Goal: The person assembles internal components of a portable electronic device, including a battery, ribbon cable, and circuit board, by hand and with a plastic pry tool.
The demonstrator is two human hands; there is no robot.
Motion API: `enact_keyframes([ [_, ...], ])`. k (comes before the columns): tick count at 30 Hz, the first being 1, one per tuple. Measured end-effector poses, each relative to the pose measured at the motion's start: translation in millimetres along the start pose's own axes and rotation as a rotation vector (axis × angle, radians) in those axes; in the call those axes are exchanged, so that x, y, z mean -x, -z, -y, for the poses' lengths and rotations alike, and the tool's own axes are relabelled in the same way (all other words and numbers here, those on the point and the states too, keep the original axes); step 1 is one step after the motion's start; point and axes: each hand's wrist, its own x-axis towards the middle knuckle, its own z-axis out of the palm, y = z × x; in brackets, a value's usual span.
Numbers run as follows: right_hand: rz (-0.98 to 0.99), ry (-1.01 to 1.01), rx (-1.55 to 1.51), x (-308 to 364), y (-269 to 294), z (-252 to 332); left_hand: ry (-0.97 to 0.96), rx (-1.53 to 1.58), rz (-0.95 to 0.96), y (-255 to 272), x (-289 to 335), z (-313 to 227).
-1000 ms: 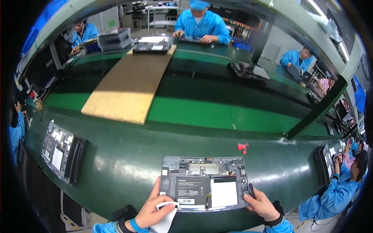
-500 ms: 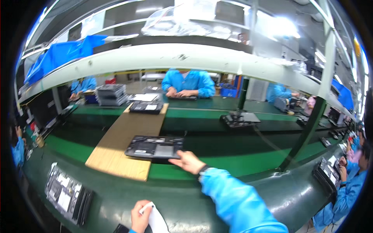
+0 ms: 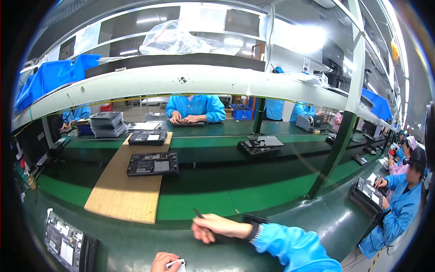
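My right hand (image 3: 214, 227) is over the near edge of the bench, with its fingers closed round a slim dark pen-like tool (image 3: 198, 213). At the bottom edge, partly cut off, my left hand (image 3: 164, 263) pinches a small white sheet-like piece (image 3: 182, 266). Beyond both hands, an opened laptop base (image 3: 153, 163) with bare inner parts lies on a wooden board (image 3: 120, 199), apart from my fingers. To the left of my left hand, another opened laptop base (image 3: 67, 242) rests on the dark green bench.
A further opened laptop (image 3: 147, 137) sits at the board's far end, near a stack of grey panels (image 3: 107, 124). Right of centre lies another laptop (image 3: 260, 144). A white shelf beam (image 3: 181, 82) and a green post (image 3: 333, 154) cross the space. Co-workers sit opposite and at right (image 3: 394, 199).
My right hand has let go of the laptop base on the board and drawn back toward me. The view has shifted right. My left hand still holds the white piece, lower in view.
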Motion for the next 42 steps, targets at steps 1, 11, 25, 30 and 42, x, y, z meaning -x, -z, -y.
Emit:
enact_keyframes([
  [1, 0.020, 0.016, 0.067, 26.5, 0.5, -4.2, 0.010, 0.013, -0.003, -1.1, 0.7, -0.2],
  [11, -0.398, 0.012, -0.210, 152.8, -32.0, -96.7, 0.060, -0.073, 0.072, -35.8, -14.3, -5.4],
  [25, -0.428, 0.057, -0.031, 145.3, -38.8, -88.1, 0.238, 0.360, 0.253, -112.1, -20.3, -59.9],
  [30, -0.436, 0.074, 0.053, 146.7, -40.5, -90.9, 0.278, 0.383, 0.234, -111.4, -16.0, -61.4],
  [42, -0.424, 0.087, 0.091, 144.2, -38.6, -97.7, 0.199, 0.427, 0.324, -114.5, -12.0, -53.3],
])
